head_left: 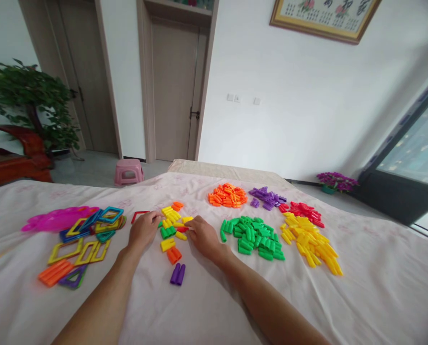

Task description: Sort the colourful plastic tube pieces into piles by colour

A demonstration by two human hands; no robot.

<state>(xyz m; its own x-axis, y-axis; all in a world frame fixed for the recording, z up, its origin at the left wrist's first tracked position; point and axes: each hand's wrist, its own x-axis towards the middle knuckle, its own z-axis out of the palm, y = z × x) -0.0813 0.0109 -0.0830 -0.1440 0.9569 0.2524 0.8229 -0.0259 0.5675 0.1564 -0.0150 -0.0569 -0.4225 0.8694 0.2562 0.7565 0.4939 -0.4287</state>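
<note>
Both hands reach over a small mixed group of plastic pieces at the middle of the cloth-covered table. My left hand (144, 229) is closed at the group's left side, near green pieces (168, 232) and yellow pieces (170, 214); anything between its fingers is too small to make out. My right hand (202, 235) has its fingers pressed together at the right side, touching a red piece (182, 229) beside a yellow piece (187, 219). Nearer to me lie another yellow piece (167, 245), an orange piece (174, 255) and a purple piece (178, 274).
Sorted piles of orange (228, 195), purple (267, 197), red (303, 212), green (259, 237) and yellow (309, 239) pieces lie right. Left are a pink tray (52, 220), magnetic frames (65, 250) and an orange piece (55, 272). A pink stool (129, 171) stands beyond the table (206, 306).
</note>
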